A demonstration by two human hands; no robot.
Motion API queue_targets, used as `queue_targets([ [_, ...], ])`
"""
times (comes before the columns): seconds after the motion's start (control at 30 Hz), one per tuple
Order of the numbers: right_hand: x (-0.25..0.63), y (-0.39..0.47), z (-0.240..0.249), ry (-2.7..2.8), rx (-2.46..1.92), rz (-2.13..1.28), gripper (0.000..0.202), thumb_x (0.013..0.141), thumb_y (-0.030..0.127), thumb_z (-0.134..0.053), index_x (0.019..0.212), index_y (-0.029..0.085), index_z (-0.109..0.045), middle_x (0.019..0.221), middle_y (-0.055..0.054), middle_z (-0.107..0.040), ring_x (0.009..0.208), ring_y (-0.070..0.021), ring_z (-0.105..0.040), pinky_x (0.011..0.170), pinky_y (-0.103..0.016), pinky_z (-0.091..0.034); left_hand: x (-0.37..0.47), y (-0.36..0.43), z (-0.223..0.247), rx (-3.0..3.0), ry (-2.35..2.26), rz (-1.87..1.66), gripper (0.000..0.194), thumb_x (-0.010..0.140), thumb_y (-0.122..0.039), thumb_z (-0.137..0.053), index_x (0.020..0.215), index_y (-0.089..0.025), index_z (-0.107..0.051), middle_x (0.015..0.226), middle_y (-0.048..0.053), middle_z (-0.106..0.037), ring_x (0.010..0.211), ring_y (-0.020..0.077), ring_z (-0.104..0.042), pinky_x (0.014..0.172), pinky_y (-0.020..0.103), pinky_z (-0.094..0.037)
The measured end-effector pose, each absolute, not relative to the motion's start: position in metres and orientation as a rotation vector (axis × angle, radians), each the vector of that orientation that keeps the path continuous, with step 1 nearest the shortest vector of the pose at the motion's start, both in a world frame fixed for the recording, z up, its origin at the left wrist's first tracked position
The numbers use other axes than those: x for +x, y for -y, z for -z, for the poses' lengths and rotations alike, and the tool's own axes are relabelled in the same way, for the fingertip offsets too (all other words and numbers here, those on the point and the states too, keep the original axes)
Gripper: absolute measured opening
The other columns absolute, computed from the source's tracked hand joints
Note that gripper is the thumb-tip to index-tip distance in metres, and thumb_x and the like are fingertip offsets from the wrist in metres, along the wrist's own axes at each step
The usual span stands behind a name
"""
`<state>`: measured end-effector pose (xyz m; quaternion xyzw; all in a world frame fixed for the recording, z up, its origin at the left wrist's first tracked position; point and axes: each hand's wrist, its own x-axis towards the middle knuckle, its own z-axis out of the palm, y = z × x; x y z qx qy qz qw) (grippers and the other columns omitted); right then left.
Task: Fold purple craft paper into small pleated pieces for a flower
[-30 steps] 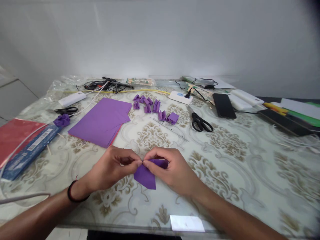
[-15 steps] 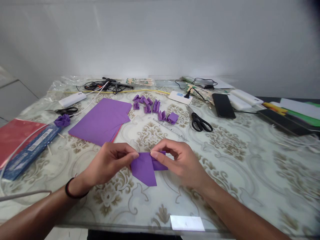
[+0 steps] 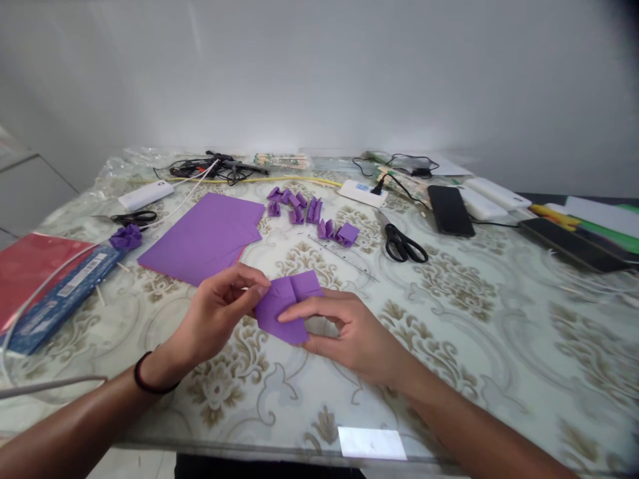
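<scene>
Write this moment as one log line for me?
left hand: pinches purple paper | right hand: holds same paper | nearby: purple sheets, folded purple pieces

The desk [image 3: 509, 332] has a pale top with a beige floral pattern. On it lies a stack of purple paper [image 3: 204, 233]. Right of that stack are folded purple pieces [image 3: 314, 211], a clear ruler [image 3: 344, 258], black-handled scissors [image 3: 403, 245] and, farther right, a dark phone [image 3: 450, 210]. Left of the stack lie a blue packet [image 3: 64, 301] and second scissors [image 3: 134, 217]; behind it, tangled black cables [image 3: 214, 168] and a yellow cable [image 3: 294, 177].
</scene>
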<state>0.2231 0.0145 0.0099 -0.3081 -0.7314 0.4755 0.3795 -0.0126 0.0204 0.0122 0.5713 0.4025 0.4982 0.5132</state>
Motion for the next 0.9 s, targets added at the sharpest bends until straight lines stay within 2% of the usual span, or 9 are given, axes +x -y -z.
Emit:
queue_targets([
  [0.13, 0.220, -0.014, -0.008, 1.819, -0.752, -1.180, 0.024, 0.090, 0.016, -0.084, 0.107, 0.033, -0.086, 0.103, 0.001, -0.086, 0.095, -0.0194, -0.078, 0.089, -0.031, -0.058, -0.018, -0.017, -0.014, 1.544, -0.919, -1.105, 0.025, 0.097, -0.011, -0.065, 0.093, -0.024, -0.086, 0.084, 0.001, -0.074, 0.071, 0.0106, -0.060, 0.065, 0.019, -0.047],
  [0.23, 0.221, -0.014, -0.006, 1.788, -0.750, -1.126, 0.021, 0.089, 0.020, -0.087, 0.105, 0.034, -0.087, 0.101, 0.001, -0.086, 0.093, -0.0203, -0.078, 0.088, -0.032, -0.057, -0.023, -0.016, -0.016, 1.551, -0.864, -1.044, 0.026, 0.100, -0.014, -0.064, 0.101, -0.027, -0.087, 0.092, 0.002, -0.073, 0.080, 0.0132, -0.060, 0.071, 0.022, -0.048],
  [0.37, 0.224, -0.016, -0.003, 1.738, -0.776, -1.088, 0.017, 0.087, 0.025, -0.090, 0.101, 0.035, -0.088, 0.097, 0.002, -0.086, 0.088, -0.0200, -0.077, 0.083, -0.032, -0.056, -0.022, -0.015, -0.022, 1.486, -0.765, -0.967, 0.017, 0.097, -0.020, -0.075, 0.106, -0.027, -0.087, 0.102, 0.005, -0.069, 0.091, 0.0170, -0.064, 0.076, 0.025, -0.055],
  [0.43, 0.225, -0.016, -0.003, 1.700, -0.785, -1.080, 0.018, 0.086, 0.023, -0.091, 0.099, 0.035, -0.088, 0.097, 0.002, -0.085, 0.089, -0.0194, -0.077, 0.084, -0.031, -0.055, -0.019, -0.014, -0.023, 1.439, -0.683, -0.925, 0.020, 0.091, -0.018, -0.082, 0.108, -0.028, -0.087, 0.112, 0.006, -0.065, 0.100, 0.0193, -0.067, 0.085, 0.029, -0.061],
  [0.53, 0.226, -0.016, -0.004, 1.640, -0.801, -1.095, 0.018, 0.085, 0.021, -0.090, 0.097, 0.035, -0.088, 0.094, 0.003, -0.085, 0.087, -0.0182, -0.076, 0.083, -0.030, -0.055, -0.014, -0.013, -0.022, 1.429, -0.651, -0.945, 0.026, 0.085, -0.013, -0.088, 0.105, -0.029, -0.087, 0.119, 0.005, -0.060, 0.108, 0.0197, -0.069, 0.098, 0.035, -0.063],
  [0.63, 0.225, -0.015, -0.006, 1.618, -0.820, -1.132, 0.013, 0.084, 0.023, -0.091, 0.093, 0.032, -0.088, 0.091, 0.003, -0.085, 0.084, -0.0180, -0.076, 0.079, -0.028, -0.056, -0.013, -0.013, -0.018, 1.474, -0.740, -1.033, 0.015, 0.088, -0.013, -0.085, 0.096, -0.026, -0.087, 0.112, 0.005, -0.064, 0.101, 0.0168, -0.069, 0.087, 0.027, -0.064],
  [0.73, 0.223, -0.015, -0.010, 1.608, -0.867, -1.155, 0.003, 0.087, 0.027, -0.088, 0.089, 0.028, -0.087, 0.086, 0.001, -0.085, 0.078, -0.0182, -0.075, 0.072, -0.028, -0.055, -0.012, -0.014, -0.018, 1.520, -0.847, -1.086, 0.008, 0.088, -0.016, -0.085, 0.089, -0.023, -0.087, 0.101, 0.005, -0.072, 0.091, 0.0158, -0.069, 0.073, 0.021, -0.058],
  [0.9, 0.221, -0.015, -0.014, 1.582, -0.958, -1.198, 0.017, 0.093, 0.032, -0.080, 0.079, 0.023, -0.082, 0.076, -0.001, -0.080, 0.071, -0.0190, -0.071, 0.068, -0.031, -0.052, -0.009, -0.014, -0.022, 1.501, -0.954, -1.083, 0.007, 0.087, -0.017, -0.085, 0.082, -0.023, -0.086, 0.089, 0.003, -0.075, 0.079, 0.0145, -0.068, 0.067, 0.022, -0.053],
])
